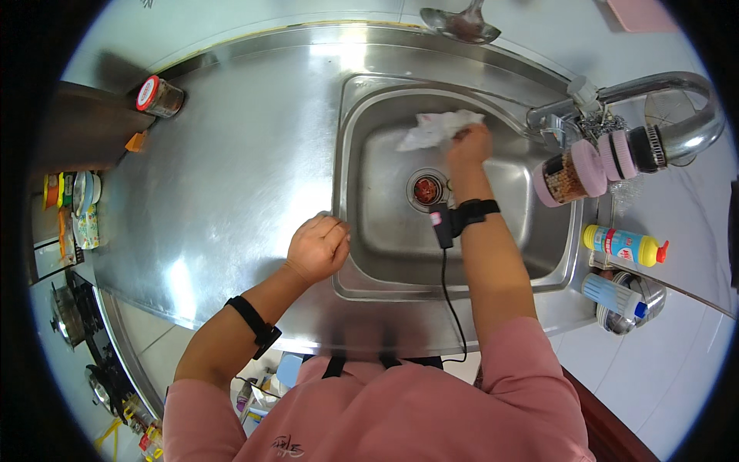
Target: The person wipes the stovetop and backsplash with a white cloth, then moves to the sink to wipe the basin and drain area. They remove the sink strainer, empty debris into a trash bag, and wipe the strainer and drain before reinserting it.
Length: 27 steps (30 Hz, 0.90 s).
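Inside the steel sink, my right hand is closed on a crumpled white cloth, pressing it against the basin's far wall. Its fingers are partly hidden and slightly blurred. Below the cloth is the drain, with reddish bits in its strainer. My left hand leans on the steel counter at the sink's left rim, its fingers curled and nothing visible in them. A black strap circles each forearm, and a black cable trails from the right one.
Right of the sink stand a curved faucet, a pink-lidded jar, a yellow-and-blue bottle and a blue-and-white bottle. A red-lidded jar sits at the counter's far left. Above the sink hangs a ladle.
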Motion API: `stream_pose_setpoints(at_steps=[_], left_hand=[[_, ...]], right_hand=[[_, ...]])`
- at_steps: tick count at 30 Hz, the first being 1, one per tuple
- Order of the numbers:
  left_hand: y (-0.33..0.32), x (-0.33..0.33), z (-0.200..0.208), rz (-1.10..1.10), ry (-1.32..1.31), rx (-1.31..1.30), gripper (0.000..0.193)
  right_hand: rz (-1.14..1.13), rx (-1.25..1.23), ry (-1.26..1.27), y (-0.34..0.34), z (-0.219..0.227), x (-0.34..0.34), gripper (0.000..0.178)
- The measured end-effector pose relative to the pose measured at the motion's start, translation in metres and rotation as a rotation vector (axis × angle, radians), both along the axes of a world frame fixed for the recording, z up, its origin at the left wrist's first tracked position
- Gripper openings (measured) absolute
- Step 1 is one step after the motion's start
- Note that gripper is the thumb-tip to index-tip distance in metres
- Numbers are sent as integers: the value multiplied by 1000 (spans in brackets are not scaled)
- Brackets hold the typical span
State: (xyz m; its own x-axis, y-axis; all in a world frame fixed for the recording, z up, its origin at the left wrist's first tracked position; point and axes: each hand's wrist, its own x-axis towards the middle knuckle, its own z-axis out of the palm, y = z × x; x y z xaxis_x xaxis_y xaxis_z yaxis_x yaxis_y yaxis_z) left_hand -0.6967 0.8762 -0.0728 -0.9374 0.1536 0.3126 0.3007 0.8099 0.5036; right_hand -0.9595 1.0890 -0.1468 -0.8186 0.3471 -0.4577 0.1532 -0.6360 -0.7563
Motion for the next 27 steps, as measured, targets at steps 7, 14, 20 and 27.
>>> stream_pose_setpoints(at_steps=[7,14,20,27], left_hand=[[1,-1,-1,12,7,-1,12],[-1,-1,-1,9,-2,-39,11],[2,-1,-2,28,1,-25,11],[0,-1,-1,29,26,-36,12]], right_hand=[[-37,-18,-130,-34,-24,-35,20],[549,248,149,-153,-20,65,8],[1211,180,161,-90,-22,117,6],[440,-234,-103,-96,-48,30,13]])
